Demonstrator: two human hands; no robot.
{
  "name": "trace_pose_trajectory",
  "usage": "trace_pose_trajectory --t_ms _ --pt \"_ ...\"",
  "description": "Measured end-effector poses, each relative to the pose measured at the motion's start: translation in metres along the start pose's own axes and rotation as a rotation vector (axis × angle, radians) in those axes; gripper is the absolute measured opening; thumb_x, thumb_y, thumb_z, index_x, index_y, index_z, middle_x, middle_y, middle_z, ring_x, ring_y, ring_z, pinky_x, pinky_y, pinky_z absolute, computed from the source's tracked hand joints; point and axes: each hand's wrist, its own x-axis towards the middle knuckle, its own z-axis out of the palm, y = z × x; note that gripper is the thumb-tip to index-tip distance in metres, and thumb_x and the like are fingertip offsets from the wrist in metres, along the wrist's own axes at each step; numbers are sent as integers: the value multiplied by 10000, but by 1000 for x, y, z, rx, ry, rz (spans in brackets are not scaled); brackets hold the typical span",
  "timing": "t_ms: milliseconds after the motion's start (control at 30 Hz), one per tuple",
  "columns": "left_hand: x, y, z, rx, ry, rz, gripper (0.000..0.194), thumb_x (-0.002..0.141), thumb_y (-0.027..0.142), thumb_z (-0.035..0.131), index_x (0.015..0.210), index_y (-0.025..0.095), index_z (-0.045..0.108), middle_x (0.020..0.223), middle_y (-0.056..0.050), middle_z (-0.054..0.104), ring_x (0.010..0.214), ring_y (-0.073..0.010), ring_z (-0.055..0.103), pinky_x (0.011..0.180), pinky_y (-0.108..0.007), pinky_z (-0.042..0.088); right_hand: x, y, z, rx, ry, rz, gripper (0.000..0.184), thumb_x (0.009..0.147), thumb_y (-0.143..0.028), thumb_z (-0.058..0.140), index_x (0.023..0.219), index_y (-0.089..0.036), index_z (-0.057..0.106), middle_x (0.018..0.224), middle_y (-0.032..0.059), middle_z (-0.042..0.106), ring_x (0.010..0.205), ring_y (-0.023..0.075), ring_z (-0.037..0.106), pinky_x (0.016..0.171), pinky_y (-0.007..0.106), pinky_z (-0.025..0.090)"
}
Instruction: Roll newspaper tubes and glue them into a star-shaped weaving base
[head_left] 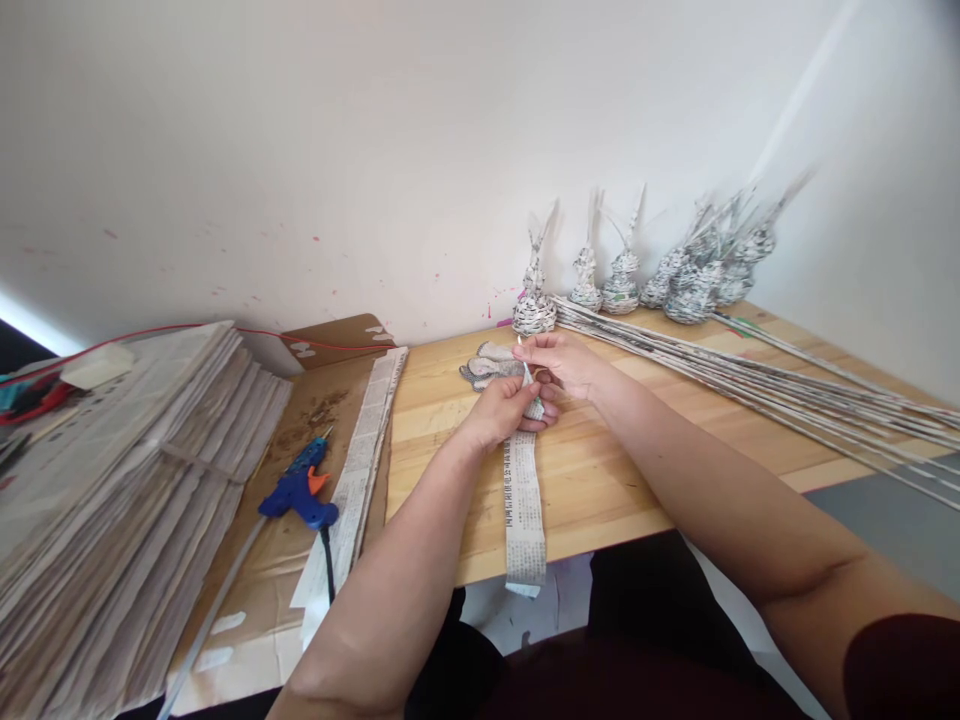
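A long newspaper strip [525,510] runs from my hands down over the table's front edge. Its upper end is rolled into a narrow point between my fingers. My left hand [502,410] is closed on the strip where the roll begins. Just above it, my right hand [559,365] pinches the rolled tip, with its fingers curled partly behind the paper. Behind my hands lies a grey knitted glove [491,365], partly covered by them.
Left are a glue gun [300,495], stacked newspaper strips [367,450] on cardboard [247,625] and a tall newspaper pile [172,500]. Long rolled paper sticks [720,380] spread across the right. Several woven paper figures [534,310] stand along the wall.
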Motion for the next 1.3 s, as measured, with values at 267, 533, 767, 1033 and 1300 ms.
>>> trace_pose_trajectory --t_ms 267,533,767,1033,1300 --pt "1 -1 -1 -2 -2 -6 362 836 454 619 882 96 650 794 -118 712 697 -156 683 678 -278 552 -3 -1 1 -34 2 -23 368 600 -391 843 673 -164 562 463 -50 546 309 53 425 297 181 302" --pt "1 1 -1 -36 23 -9 290 883 362 575 890 80 641 777 -116 709 678 -152 678 664 -281 557 -4 -1 -2 -59 -195 24 370 662 -416 808 822 -145 615 469 -34 575 309 85 476 294 195 357" --pt "1 1 -2 -36 16 -2 319 859 395 605 885 80 645 791 -123 710 666 -150 671 657 -283 555 -4 0 2 -54 -152 26 369 672 -456 793 762 -159 592 436 -45 546 277 79 427 264 198 319" --pt "0 1 0 -14 -8 -44 261 922 303 511 897 81 646 761 -113 709 672 -149 682 655 -265 554 0 2 0 -29 18 -21 395 599 -430 841 660 -170 549 462 -42 552 284 61 413 262 194 273" --pt "0 1 -2 -37 12 -38 284 890 359 567 894 85 642 774 -116 712 690 -155 685 662 -275 558 -3 -1 -1 -86 -42 -29 365 618 -406 831 708 -158 579 476 -43 561 305 61 437 292 189 302"
